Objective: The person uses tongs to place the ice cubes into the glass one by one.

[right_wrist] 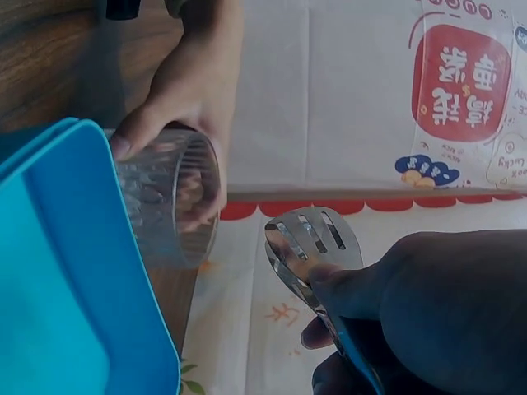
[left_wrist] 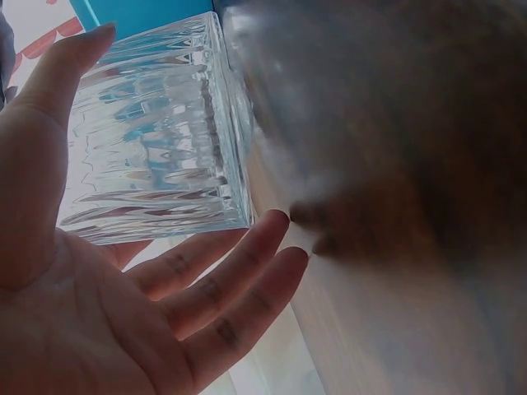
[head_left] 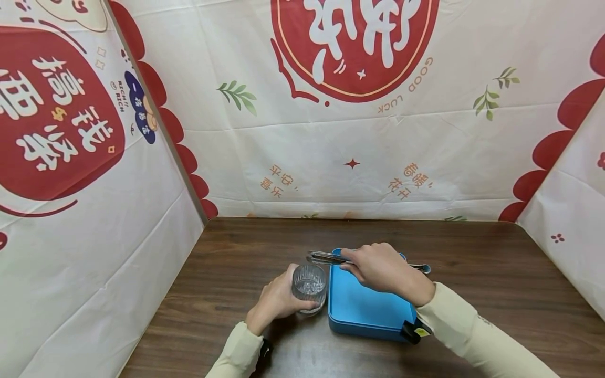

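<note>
My left hand (head_left: 276, 298) holds a clear ribbed drinking glass (head_left: 309, 287) from its left side, thumb in front and fingers around the back. In the left wrist view the thumb lies along the glass (left_wrist: 156, 140) and its base is near the tabletop. Whether the glass contains anything, I cannot tell. My right hand (head_left: 384, 266) grips a pair of metal tongs (head_left: 323, 258) above the blue rectangular container (head_left: 361, 307). Their slotted heads (right_wrist: 309, 239) point left, towards the glass, and sit close together. A blue tip shows at the tongs' other end.
The container stands on a brown wooden table (head_left: 227, 252), just right of the glass. White printed cloth (head_left: 302, 147) hangs behind the table, and another cloth wall (head_left: 118, 252) runs along the left side. A black device (head_left: 415, 332) is at the right wrist.
</note>
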A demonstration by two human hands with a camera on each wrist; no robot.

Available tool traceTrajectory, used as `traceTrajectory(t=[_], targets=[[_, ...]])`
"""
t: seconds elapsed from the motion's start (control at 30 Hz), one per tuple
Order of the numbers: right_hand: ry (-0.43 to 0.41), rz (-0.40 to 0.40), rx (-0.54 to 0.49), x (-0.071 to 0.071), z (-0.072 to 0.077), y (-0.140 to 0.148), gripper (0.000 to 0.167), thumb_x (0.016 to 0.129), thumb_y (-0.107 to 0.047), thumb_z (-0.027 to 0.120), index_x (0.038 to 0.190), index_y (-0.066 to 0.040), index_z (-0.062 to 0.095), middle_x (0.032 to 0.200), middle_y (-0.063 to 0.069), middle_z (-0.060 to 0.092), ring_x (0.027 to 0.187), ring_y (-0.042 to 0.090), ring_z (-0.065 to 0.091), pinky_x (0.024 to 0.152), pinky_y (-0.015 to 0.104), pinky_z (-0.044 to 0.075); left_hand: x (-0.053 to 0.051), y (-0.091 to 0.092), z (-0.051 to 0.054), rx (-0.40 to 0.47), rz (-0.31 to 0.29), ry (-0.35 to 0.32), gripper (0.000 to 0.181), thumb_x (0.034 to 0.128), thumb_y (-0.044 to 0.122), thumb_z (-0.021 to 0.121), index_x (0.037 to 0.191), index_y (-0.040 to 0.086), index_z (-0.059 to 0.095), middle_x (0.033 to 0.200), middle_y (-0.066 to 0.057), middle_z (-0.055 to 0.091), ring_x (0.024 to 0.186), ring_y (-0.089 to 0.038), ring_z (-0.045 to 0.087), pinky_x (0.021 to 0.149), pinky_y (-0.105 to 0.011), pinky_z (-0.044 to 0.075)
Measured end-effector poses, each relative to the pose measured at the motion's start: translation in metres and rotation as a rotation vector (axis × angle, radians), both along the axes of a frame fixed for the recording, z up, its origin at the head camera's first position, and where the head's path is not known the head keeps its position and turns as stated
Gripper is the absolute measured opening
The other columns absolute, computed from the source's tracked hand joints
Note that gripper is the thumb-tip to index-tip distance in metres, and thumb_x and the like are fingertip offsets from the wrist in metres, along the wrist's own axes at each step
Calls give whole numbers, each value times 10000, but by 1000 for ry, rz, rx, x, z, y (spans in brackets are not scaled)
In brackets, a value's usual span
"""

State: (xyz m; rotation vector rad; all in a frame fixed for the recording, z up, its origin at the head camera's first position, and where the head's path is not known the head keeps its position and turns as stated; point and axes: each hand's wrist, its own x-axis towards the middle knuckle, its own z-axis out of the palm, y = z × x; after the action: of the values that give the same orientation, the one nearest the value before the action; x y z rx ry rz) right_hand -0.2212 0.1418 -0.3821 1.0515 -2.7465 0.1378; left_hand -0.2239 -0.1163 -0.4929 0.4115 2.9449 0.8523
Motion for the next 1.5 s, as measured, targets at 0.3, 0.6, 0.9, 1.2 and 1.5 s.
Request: traceTrajectory(t=[0.3, 0.6, 0.9, 1.2, 1.5], targets=[[2, 32, -9, 2, -3, -8, 185, 948, -311, 661, 848, -183, 573, 516, -105, 384, 425, 37, 346, 409, 215, 263, 0, -1, 0, -4, -8, 17, 848, 647, 612, 844, 1271, 165, 482, 1050, 27, 649, 872, -180, 636, 676, -385, 492], [34, 46, -8, 1, -5, -8, 200, 945, -312, 665, 834, -183, 559, 502, -103, 379, 415, 35, 349, 405, 216, 260, 0, -1, 0, -15, -11, 41, 819, 642, 613, 844, 1237, 174, 492, 1029, 31, 656, 876, -194, 651, 654, -378, 486], [18, 49, -6, 1, -5, -9, 210, 942, -323, 669, 835, -178, 562, 510, -94, 397, 424, 38, 368, 411, 214, 278, 0, -1, 1, -7, -14, 42, 811, 646, 603, 846, 1238, 177, 493, 1029, 28, 653, 880, -192, 647, 660, -383, 487], [-4, 47, 0, 1, -7, -10, 221, 935, -345, 674, 852, -172, 563, 518, -95, 386, 431, 39, 363, 415, 218, 286, 0, -1, 1, -10, -12, 30, 813, 650, 616, 839, 1242, 181, 491, 1030, 34, 652, 862, -176, 641, 656, -373, 489], [-52, 14, 25, 2, -6, -5, 262, 942, -388, 654, 997, -133, 628, 554, -87, 466, 463, 39, 428, 433, 228, 337, 0, -1, 0, -13, -4, 29, 812, 649, 622, 836, 1248, 195, 491, 1036, 39, 655, 868, -170, 642, 660, -369, 489]])
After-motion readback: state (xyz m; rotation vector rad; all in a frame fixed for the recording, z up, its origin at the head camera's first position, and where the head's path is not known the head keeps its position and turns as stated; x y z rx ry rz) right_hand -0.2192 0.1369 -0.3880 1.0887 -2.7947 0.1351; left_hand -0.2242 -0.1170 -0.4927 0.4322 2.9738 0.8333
